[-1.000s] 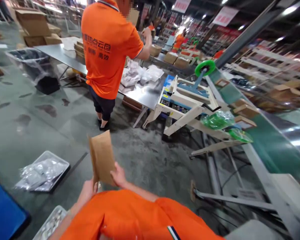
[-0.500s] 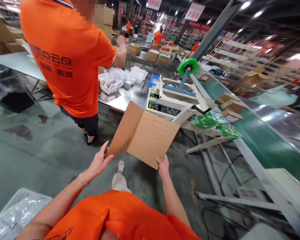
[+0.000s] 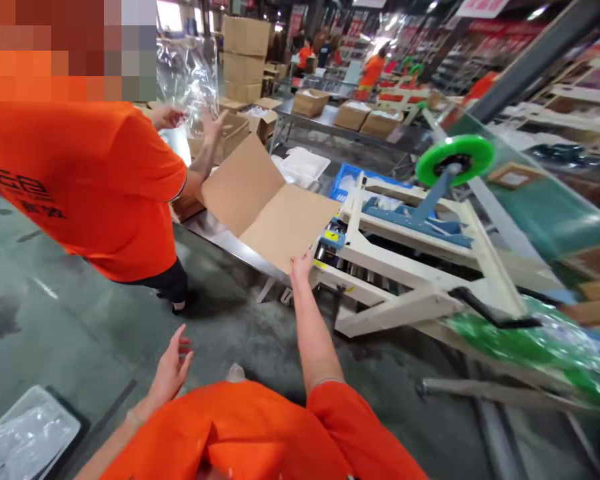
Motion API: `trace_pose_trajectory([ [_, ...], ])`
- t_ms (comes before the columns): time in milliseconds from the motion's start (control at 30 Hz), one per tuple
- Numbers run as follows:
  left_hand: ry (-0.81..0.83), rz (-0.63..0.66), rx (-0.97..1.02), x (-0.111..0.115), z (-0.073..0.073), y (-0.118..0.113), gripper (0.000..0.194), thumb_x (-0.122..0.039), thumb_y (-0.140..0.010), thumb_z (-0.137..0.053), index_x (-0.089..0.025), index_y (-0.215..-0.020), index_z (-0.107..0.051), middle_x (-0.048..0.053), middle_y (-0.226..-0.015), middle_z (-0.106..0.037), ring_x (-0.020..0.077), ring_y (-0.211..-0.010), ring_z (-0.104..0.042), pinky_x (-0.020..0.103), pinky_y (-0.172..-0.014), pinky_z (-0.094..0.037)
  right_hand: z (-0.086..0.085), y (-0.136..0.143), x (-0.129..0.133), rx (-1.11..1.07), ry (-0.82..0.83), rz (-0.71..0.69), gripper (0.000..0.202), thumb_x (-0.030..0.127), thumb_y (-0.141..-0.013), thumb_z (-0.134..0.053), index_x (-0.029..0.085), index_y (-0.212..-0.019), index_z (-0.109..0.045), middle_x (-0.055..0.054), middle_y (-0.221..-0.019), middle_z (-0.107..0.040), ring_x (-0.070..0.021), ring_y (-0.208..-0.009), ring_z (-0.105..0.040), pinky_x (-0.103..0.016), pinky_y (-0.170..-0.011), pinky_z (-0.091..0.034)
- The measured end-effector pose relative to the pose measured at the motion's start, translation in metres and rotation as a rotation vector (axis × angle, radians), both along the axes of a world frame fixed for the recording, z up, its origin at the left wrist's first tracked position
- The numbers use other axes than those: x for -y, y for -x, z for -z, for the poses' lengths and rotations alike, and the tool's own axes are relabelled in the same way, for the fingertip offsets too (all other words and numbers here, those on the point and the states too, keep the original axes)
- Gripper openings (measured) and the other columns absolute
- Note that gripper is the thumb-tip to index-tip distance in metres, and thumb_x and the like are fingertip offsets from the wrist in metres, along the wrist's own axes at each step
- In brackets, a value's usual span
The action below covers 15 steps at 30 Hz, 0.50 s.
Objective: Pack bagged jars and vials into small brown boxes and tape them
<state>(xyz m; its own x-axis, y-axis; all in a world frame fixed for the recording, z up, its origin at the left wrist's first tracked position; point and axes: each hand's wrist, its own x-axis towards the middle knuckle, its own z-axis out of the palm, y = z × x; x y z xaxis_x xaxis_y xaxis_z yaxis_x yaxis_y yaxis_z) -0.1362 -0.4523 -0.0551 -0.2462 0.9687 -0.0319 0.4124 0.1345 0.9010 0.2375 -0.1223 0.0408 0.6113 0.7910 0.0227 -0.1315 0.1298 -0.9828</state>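
Observation:
A creased sheet of brown cardboard (image 3: 293, 223) stretches out in front of me over the steel table's edge, its left panel angled up. My right hand (image 3: 301, 262) grips its near right corner, arm extended. Away from the cardboard, my left hand (image 3: 174, 360) hangs low over the floor with fingers apart and nothing in it. Close beyond the cardboard's right side are the rollers of a cream-framed machine (image 3: 395, 267).
At left stands a co-worker in an orange shirt (image 3: 95, 193), handling clear plastic near cardboard boxes. A green wheel (image 3: 455, 160) tops the machine. Blue (image 3: 347, 180) and white baskets (image 3: 305, 163) sit behind the cardboard. A bin of plastic film (image 3: 30, 430) lies at lower left.
My left hand has let go of the cardboard and dropped back. My right hand has carried the sheet forward to the table. My view has moved nearer to the machine and the co-worker.

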Motion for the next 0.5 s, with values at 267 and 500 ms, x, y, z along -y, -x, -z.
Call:
trace_pose_trajectory([
  [267, 0.106, -0.178, 0.050, -0.006, 0.022, -0.002, 0.081, -0.068, -0.092, -0.073, -0.034, -0.166, -0.069, 0.011, -0.121, -0.084, 0.0363, -0.100, -0.087, 0.052, -0.088, -0.076, -0.027, 0.083, -0.099, -0.067, 0.146, -0.221, 0.042, 0.012, -0.069, -0.066, 0.025, -0.108, -0.062, 0.005, -0.096, -0.070, -0.0169, -0.090, -0.069, -0.034, -0.098, -0.066],
  [500, 0.094, -0.151, 0.025, -0.072, 0.027, 0.011, 0.080, -0.062, -0.091, -0.072, -0.029, -0.164, -0.070, 0.012, -0.116, -0.084, 0.0317, -0.094, -0.085, 0.047, -0.085, -0.074, -0.059, 0.208, -0.192, -0.063, 0.076, -0.379, 0.037, 0.013, -0.079, -0.067, 0.026, -0.112, -0.059, 0.005, -0.095, -0.069, -0.0147, -0.094, -0.064, -0.027, -0.091, -0.062],
])
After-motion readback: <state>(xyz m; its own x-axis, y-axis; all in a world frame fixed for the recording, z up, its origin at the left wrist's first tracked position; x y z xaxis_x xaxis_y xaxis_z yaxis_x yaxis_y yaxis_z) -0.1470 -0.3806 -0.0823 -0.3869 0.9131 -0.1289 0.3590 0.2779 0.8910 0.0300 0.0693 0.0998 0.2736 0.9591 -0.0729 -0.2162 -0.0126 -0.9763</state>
